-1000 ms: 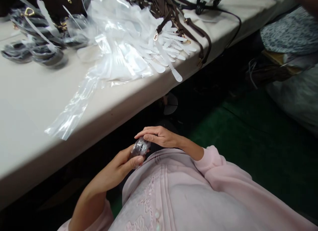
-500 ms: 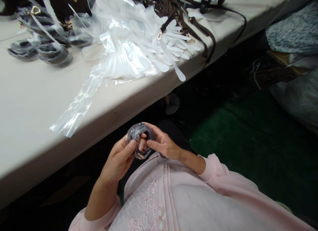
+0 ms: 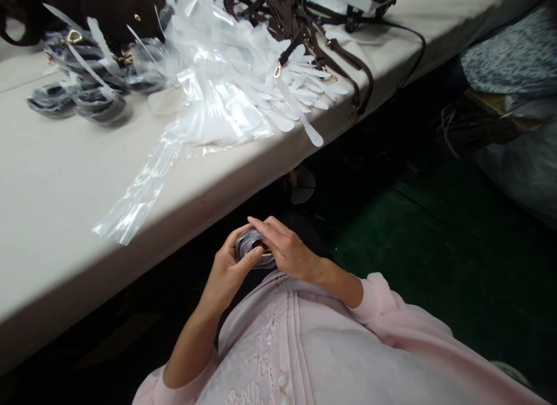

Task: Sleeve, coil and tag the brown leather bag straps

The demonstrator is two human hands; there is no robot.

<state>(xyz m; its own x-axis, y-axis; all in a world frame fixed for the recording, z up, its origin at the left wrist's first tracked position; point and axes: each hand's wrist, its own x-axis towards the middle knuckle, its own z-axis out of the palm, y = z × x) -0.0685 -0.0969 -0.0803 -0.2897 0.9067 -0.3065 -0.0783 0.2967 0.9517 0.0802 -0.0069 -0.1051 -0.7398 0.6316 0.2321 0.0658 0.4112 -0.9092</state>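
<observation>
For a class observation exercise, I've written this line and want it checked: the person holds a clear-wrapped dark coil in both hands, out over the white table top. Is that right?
Not quite. The head view shows the left hand and right hand holding the clear-wrapped dark coil in front of the person's pink buttoned top, beyond the edge of the white table top, not over it.

One left hand (image 3: 226, 271) and one right hand (image 3: 287, 248) share a single plastic-wrapped coil (image 3: 251, 248) (only that one is held). The table (image 3: 65, 190) carries about four more wrapped coils (image 3: 102, 106), perhaps five since the pile blurs, plus one brass snap hook (image 3: 277, 72) and one black cable (image 3: 413, 51).
</observation>
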